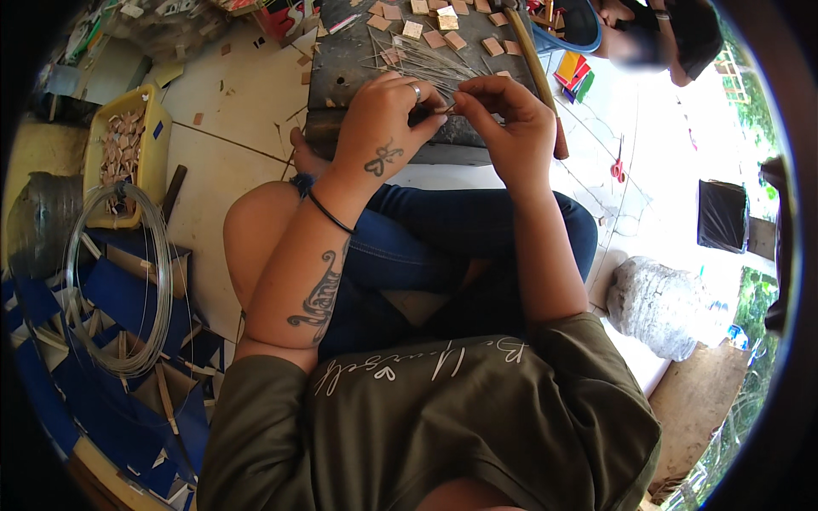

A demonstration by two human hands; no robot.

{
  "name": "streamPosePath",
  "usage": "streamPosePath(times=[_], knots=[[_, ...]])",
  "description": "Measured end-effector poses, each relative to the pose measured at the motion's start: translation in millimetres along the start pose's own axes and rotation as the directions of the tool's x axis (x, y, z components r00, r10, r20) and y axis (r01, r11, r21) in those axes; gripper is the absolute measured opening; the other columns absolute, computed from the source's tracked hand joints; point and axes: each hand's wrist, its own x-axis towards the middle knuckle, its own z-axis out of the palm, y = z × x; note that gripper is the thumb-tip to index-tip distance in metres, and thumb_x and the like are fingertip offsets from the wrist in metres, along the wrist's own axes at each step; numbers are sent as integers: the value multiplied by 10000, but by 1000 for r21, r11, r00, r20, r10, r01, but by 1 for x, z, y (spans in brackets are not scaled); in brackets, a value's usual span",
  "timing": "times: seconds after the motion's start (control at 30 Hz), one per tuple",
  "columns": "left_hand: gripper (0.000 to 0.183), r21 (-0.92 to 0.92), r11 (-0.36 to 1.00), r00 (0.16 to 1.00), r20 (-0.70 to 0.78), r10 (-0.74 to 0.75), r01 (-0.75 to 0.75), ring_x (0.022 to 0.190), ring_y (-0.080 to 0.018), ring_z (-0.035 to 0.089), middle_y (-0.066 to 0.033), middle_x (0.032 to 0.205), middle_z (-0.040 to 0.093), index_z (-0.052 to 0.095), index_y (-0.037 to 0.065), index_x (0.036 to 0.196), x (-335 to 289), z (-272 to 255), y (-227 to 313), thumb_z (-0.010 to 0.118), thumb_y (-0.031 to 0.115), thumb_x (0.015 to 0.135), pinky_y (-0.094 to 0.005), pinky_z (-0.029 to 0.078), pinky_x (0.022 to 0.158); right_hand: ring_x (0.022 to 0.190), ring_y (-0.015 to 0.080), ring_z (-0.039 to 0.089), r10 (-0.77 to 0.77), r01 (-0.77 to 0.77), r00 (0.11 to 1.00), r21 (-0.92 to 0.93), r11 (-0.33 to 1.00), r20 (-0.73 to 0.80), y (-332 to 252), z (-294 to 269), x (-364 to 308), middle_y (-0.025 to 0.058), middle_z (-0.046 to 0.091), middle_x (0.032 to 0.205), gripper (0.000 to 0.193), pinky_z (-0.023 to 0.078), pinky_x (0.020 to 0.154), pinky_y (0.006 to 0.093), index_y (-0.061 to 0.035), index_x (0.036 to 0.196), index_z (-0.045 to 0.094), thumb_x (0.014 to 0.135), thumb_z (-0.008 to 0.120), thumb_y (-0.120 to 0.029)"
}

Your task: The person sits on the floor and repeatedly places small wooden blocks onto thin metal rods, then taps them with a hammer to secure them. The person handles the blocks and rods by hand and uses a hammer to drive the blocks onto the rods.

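Thin metal wire (449, 108) pinched between fingertips of left hand (383, 115) and right hand (511, 119), both clamped on it, above dark work block (341, 68) strewn with wire lengths (417, 61). Step likely bending; next calls for steady pinch.

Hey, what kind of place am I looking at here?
Likely an informal craft workshop on a floor, partly open to outdoors. A dark work block holds thin wire pieces and small tan tiles; a wire coil and a yellow tray lie nearby.

yellow tray (158, 128), blue jeans (460, 226), olive shirt (477, 426)
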Motion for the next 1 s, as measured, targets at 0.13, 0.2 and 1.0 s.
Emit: streamPosePath(times=[0.13, 0.2, 1.0], knots=[[159, 21, 1000, 1000, 11, -4, 4, 741, -219, 601, -84, 793, 659, 694, 19, 860, 0, 0, 0, 770, 73, 731, -332, 489, 705, 721, 122, 696, -40, 39, 999, -46, 998, -25, -1, 0, 0, 68, 692, 779, 87, 540, 683, 232, -14, 861, 709, 785, 748, -29], [158, 35, 999, 1000, 12, 6, -7, 745, -217, 602, -85, 798, 662, 694, 18, 859, 0, 0, -1, 769, 74, 732, -332, 490, 713, 711, 124, 694, -37, 36, 999, -59, 998, -22, -1, -1, 0, 67, 687, 770, 93, 538, 674, 233, -18, 866, 712, 783, 751, -33], [155, 29, 999, 999, 23, -23, 23, 745, -210, 605, -79, 790, 657, 688, 20, 847, 0, 1, -2, 766, 80, 727, -323, 490, 706, 712, 114, 694, 19, -19, 1000, 63, 998, -7, 1, -4, 4, 75, 706, 805, 75, 540, 669, 231, 12, 868, 687, 809, 727, -7]])
